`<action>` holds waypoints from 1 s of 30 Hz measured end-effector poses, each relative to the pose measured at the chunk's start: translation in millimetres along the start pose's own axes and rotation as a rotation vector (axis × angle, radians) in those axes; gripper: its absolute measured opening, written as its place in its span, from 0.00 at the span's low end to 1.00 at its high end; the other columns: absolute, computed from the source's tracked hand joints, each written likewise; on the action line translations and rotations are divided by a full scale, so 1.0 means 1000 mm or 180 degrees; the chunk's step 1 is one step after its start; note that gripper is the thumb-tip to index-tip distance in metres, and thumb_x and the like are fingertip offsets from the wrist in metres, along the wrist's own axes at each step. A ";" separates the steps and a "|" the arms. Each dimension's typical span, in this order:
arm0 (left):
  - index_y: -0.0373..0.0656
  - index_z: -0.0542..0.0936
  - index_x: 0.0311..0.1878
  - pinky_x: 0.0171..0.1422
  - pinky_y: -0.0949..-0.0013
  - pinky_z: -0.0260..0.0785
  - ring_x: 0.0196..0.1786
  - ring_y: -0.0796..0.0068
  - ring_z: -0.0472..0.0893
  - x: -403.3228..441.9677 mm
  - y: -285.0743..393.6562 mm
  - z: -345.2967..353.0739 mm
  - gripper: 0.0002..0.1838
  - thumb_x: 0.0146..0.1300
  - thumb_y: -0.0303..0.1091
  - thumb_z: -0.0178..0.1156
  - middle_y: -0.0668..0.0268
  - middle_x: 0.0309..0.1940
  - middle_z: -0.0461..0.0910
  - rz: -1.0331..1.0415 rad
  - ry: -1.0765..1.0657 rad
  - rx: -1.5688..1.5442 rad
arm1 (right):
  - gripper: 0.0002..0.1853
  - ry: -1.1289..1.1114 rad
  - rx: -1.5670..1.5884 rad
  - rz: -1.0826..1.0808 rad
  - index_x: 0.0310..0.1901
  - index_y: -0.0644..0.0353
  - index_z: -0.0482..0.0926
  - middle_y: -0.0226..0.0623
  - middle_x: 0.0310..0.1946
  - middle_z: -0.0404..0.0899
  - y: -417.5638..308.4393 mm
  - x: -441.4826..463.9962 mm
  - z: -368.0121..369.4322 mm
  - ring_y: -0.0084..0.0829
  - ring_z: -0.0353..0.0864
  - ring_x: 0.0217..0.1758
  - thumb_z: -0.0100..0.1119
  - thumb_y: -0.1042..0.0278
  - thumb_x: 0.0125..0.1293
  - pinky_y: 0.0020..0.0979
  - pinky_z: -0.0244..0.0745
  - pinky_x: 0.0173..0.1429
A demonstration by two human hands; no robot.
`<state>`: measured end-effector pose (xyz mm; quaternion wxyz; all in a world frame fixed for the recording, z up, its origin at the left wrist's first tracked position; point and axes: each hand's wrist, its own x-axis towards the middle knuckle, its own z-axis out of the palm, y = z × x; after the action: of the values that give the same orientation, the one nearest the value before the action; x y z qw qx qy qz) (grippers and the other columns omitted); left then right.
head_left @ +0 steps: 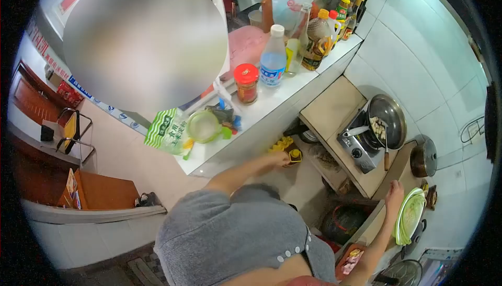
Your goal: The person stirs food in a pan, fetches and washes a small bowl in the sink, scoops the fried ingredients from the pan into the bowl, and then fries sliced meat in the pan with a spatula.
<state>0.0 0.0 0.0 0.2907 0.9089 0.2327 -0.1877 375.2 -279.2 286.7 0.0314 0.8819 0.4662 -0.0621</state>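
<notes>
Low beside the white ledge, my left hand is closed at the side of a yellow-capped bottle of brown liquid, which looks like cooking oil. My right hand is at the edge of the counter, its fingers curled in and nothing visible in them. Just beyond it is the wooden handle of a spatula, whose head rests in the wok. Pale chopped pieces lie in that wok, on a gas stove. Right of my right hand is a green-rimmed basket with green leaves.
On the ledge stand a red-lidded jar, a clear bottle, several sauce bottles and a green-white bag. A lidded pot sits right of the stove. Meat lies on a board near my right forearm. A gas cylinder stands below.
</notes>
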 end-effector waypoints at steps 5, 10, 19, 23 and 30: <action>0.43 0.77 0.48 0.48 0.61 0.70 0.43 0.56 0.78 0.040 0.073 -0.131 0.16 0.63 0.42 0.51 0.55 0.41 0.79 0.0434 0.2825 -0.1407 | 0.26 0.1172 0.0004 -0.0828 0.56 0.53 0.72 0.46 0.49 0.71 0.060 0.078 0.034 0.47 0.72 0.51 0.47 0.81 0.54 0.40 0.69 0.53; 0.36 0.78 0.43 0.47 0.64 0.72 0.42 0.63 0.79 0.063 0.106 -0.162 0.17 0.62 0.42 0.55 0.53 0.43 0.79 0.0191 0.2228 -0.2335 | 0.31 0.0963 -0.0073 -0.1270 0.64 0.38 0.64 0.52 0.57 0.67 0.051 0.094 0.021 0.49 0.67 0.59 0.46 0.78 0.59 0.40 0.65 0.61; 0.37 0.73 0.56 0.48 0.66 0.72 0.49 0.63 0.78 0.089 0.169 -0.139 0.26 0.58 0.43 0.61 0.53 0.48 0.77 0.0121 0.2705 -0.1912 | 0.41 0.0949 -0.0959 -0.2241 0.65 0.29 0.60 0.36 0.48 0.67 0.073 0.121 0.028 0.32 0.70 0.45 0.61 0.72 0.49 0.33 0.67 0.42; 0.39 0.73 0.57 0.51 0.64 0.71 0.48 0.59 0.78 0.113 0.173 -0.148 0.26 0.58 0.42 0.61 0.52 0.48 0.77 0.0125 0.2834 -0.1602 | 0.36 0.1073 -0.0575 -0.2384 0.61 0.33 0.67 0.32 0.47 0.68 0.071 0.141 0.034 0.31 0.70 0.45 0.62 0.71 0.48 0.31 0.65 0.42; 0.37 0.73 0.55 0.53 0.63 0.68 0.48 0.56 0.78 0.159 0.173 -0.173 0.25 0.59 0.43 0.58 0.50 0.46 0.78 0.0336 0.2481 -0.1164 | 0.14 0.0823 -0.0664 -0.2771 0.38 0.54 0.75 0.34 0.48 0.66 0.064 0.183 0.055 0.33 0.70 0.49 0.62 0.66 0.48 0.34 0.69 0.46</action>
<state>258.3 31.5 131.7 0.3465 0.8561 0.3076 0.2289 525.7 -172.2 207.2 0.0326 0.5968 0.7969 0.0882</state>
